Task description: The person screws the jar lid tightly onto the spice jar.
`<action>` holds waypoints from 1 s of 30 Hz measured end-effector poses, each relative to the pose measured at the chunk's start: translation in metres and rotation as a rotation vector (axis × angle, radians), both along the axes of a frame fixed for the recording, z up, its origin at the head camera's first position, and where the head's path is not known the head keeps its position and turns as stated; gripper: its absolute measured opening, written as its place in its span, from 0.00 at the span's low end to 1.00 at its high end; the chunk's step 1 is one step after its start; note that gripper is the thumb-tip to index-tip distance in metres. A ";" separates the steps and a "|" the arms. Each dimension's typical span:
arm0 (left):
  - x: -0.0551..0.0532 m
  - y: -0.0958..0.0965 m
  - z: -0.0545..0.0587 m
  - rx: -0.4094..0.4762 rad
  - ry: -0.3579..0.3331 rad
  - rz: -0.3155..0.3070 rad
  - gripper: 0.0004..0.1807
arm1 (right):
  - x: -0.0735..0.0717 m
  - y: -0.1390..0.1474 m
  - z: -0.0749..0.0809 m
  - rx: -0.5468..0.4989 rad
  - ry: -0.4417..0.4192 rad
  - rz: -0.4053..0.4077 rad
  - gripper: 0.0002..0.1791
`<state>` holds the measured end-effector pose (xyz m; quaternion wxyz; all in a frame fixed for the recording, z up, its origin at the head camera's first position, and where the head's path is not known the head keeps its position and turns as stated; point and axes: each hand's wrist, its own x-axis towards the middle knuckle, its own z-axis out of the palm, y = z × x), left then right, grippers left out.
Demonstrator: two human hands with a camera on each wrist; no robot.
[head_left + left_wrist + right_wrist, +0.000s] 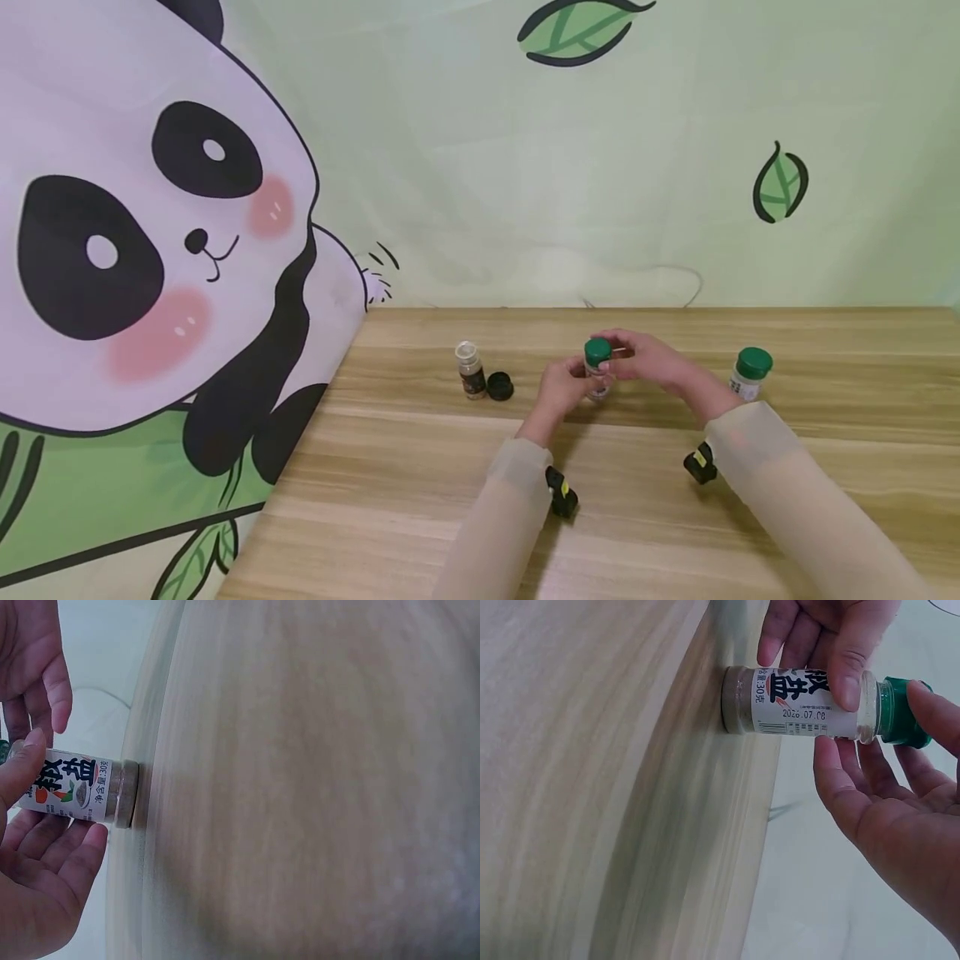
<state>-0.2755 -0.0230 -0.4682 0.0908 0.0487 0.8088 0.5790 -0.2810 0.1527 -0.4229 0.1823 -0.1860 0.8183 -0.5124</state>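
A small spice jar with a white printed label, grey-brown contents and a green cap stands upright on the wooden table. My left hand grips its body, thumb across the label and fingers on the other side. At the top, my right hand pinches the green cap, its thumb pressed to the cap's side. The clear neck of the jar shows just below the cap in the right wrist view. In the left wrist view the cap is mostly cut off by the frame edge.
To the left stands an uncapped clear jar with a dark label, a black cap beside it. Another green-capped jar stands at the right, partly behind the right sleeve. Behind the table hangs a panda-print cloth.
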 end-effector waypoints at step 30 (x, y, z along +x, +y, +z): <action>0.001 -0.002 0.002 -0.015 0.013 0.001 0.18 | 0.005 -0.012 -0.003 0.022 0.037 -0.140 0.29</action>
